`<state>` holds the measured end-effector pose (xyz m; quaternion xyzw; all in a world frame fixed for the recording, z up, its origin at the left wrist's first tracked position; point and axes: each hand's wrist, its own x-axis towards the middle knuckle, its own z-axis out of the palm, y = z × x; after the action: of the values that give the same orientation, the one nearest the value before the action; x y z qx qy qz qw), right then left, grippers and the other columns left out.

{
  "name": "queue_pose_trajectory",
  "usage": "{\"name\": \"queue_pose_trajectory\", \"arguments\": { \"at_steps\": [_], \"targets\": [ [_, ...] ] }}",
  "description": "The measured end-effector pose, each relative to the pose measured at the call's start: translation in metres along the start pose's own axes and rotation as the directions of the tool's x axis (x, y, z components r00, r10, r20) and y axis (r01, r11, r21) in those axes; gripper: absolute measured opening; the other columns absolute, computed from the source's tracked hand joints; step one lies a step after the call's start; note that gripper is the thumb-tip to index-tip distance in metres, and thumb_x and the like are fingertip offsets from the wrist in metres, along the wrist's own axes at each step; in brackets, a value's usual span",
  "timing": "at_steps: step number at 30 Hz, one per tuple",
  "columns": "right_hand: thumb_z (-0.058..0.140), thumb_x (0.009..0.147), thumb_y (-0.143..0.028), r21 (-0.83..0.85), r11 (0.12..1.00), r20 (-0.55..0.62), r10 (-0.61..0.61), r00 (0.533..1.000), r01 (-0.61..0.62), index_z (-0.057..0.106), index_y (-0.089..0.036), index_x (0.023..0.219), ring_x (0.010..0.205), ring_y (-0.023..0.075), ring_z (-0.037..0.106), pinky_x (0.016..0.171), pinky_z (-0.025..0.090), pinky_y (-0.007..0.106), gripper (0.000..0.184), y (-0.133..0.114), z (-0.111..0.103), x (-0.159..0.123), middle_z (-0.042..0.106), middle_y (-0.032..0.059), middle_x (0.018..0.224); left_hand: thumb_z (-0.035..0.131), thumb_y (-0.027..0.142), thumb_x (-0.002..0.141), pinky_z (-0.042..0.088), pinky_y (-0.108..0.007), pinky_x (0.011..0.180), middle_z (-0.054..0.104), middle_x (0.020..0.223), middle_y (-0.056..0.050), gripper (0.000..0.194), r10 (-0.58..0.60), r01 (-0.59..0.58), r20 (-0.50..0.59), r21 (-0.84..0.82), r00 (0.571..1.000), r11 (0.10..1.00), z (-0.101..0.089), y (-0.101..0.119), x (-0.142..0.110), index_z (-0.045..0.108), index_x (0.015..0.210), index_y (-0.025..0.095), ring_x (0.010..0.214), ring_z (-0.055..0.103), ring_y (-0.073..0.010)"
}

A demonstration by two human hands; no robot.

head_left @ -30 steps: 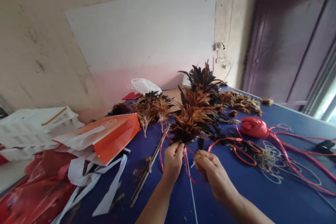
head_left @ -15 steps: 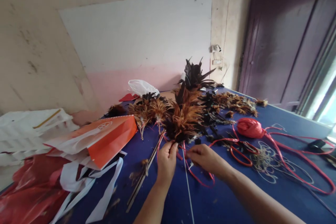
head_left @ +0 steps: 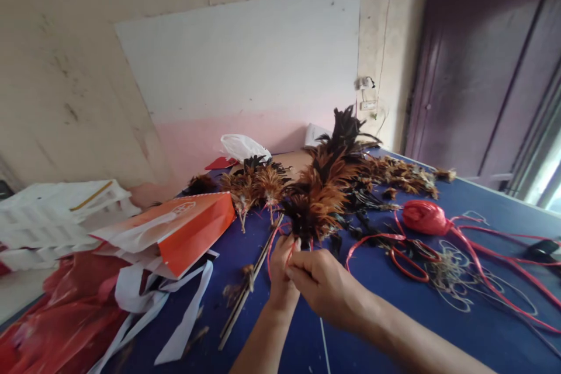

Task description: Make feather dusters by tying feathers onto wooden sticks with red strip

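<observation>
A feather duster [head_left: 326,193] with brown and black feathers points away from me over the blue table. My left hand [head_left: 281,269] is closed around its base, just below the lowest black feathers. Crossing in front of it, my right hand [head_left: 322,280] is closed in a pinch on a red plastic string [head_left: 290,254], close against the left hand's fingers. The duster's handle is hidden by my hands. From a red ball of string [head_left: 425,216] on the right, a strand curves back toward the duster.
Orange-handled scissors [head_left: 409,263] and tangled pale thread [head_left: 451,269] lie to the right. Smaller feather bunches [head_left: 267,184], thin sticks [head_left: 249,286] and an orange paper bag [head_left: 197,234] are on the left. Loose feathers [head_left: 403,175] are heaped toward the back right.
My right hand was apart on the right, then moved left across the duster's base to meet my left hand. The left hand keeps its hold while the duster's feathers shift and tilt.
</observation>
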<state>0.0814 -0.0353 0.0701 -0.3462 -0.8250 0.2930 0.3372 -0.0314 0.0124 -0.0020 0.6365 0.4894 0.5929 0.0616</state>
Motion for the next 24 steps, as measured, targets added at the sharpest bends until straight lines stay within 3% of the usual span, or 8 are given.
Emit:
{"name": "queue_pose_trajectory", "arguments": {
  "at_steps": [4,7,10,13,15,17,21,24],
  "targets": [
    [0.046,0.082,-0.031,0.035,0.991,0.119,0.122,0.985,-0.127,0.052,-0.014,0.056,0.048,0.0064,0.031,0.044,0.022,0.020,0.032,0.025,-0.006,-0.022,0.038,-0.0045,0.049,0.042,0.023,0.085,0.044,-0.031,0.067,0.057,0.070,-0.006,0.022,0.044,-0.037,-0.065,0.099,0.997,0.994,-0.007,-0.009,0.005,0.061,0.075,0.018,0.066,0.054,-0.0176],
    [0.054,0.078,-0.044,0.206,0.942,0.109,0.248,0.963,-0.266,0.057,-0.013,0.062,0.048,0.0066,0.036,0.045,0.026,0.019,0.035,0.050,-0.014,-0.021,0.043,-0.0042,0.050,0.039,0.021,0.087,0.045,-0.030,0.072,0.060,0.080,-0.009,0.024,0.105,-0.089,-0.102,0.151,0.989,0.985,-0.005,-0.012,0.005,0.063,0.089,0.016,0.076,0.057,-0.0182],
    [0.059,0.072,-0.052,0.541,0.760,0.101,0.365,0.925,-0.359,0.062,-0.013,0.079,0.058,0.0102,0.052,0.056,0.040,0.021,0.040,0.065,-0.016,-0.005,0.060,0.0018,0.068,0.037,0.020,0.088,0.045,-0.031,0.077,0.061,0.089,-0.009,0.028,0.125,-0.114,-0.054,0.173,0.991,0.978,-0.003,-0.009,0.001,0.060,0.103,0.017,0.084,0.057,-0.0183],
    [0.060,0.071,-0.054,0.755,0.494,0.235,0.409,0.882,-0.431,0.062,-0.013,0.090,0.064,0.0135,0.060,0.063,0.046,0.027,0.046,0.072,-0.011,0.013,0.065,0.0082,0.081,0.036,0.021,0.089,0.045,-0.033,0.080,0.060,0.096,-0.009,0.030,0.125,-0.122,-0.001,0.214,0.992,0.969,-0.003,-0.007,-0.002,0.059,0.107,0.018,0.090,0.057,-0.0187],
    [0.054,0.073,-0.059,0.805,0.367,0.326,0.381,0.865,-0.465,0.062,-0.011,0.088,0.063,0.0146,0.061,0.062,0.047,0.029,0.051,0.076,-0.011,0.018,0.065,0.0102,0.082,0.037,0.021,0.089,0.045,-0.035,0.082,0.059,0.099,-0.011,0.030,0.132,-0.128,0.001,0.241,0.991,0.962,-0.004,-0.008,-0.003,0.059,0.108,0.016,0.094,0.056,-0.0203],
    [0.052,0.073,-0.062,0.830,0.313,0.390,0.264,0.882,-0.461,0.063,-0.011,0.091,0.071,0.0167,0.062,0.065,0.047,0.030,0.055,0.081,-0.015,0.017,0.065,0.0119,0.088,0.038,0.022,0.089,0.045,-0.036,0.084,0.059,0.100,-0.011,0.030,0.144,-0.138,-0.006,0.249,0.989,0.959,-0.006,-0.011,-0.002,0.058,0.110,0.016,0.096,0.056,-0.0211],
    [0.065,0.064,-0.057,0.835,0.379,0.447,-0.045,0.893,-0.399,0.061,-0.010,0.105,0.089,0.0222,0.061,0.079,0.044,0.035,0.062,0.093,-0.032,0.003,0.062,0.0159,0.104,0.037,0.019,0.089,0.047,-0.034,0.079,0.059,0.095,-0.010,0.030,0.141,-0.135,-0.011,0.225,0.990,0.965,-0.008,-0.015,0.002,0.058,0.110,0.015,0.089,0.057,-0.0193],
    [0.052,0.070,-0.066,0.820,0.380,0.462,0.001,0.887,-0.428,0.062,-0.009,0.102,0.090,0.0228,0.061,0.078,0.045,0.035,0.066,0.096,-0.036,0.000,0.062,0.0178,0.105,0.039,0.020,0.088,0.047,-0.033,0.078,0.059,0.089,-0.009,0.029,0.164,-0.155,-0.025,0.212,0.986,0.965,-0.007,-0.015,0.004,0.059,0.108,0.015,0.085,0.057,-0.0185]
  ]
}}
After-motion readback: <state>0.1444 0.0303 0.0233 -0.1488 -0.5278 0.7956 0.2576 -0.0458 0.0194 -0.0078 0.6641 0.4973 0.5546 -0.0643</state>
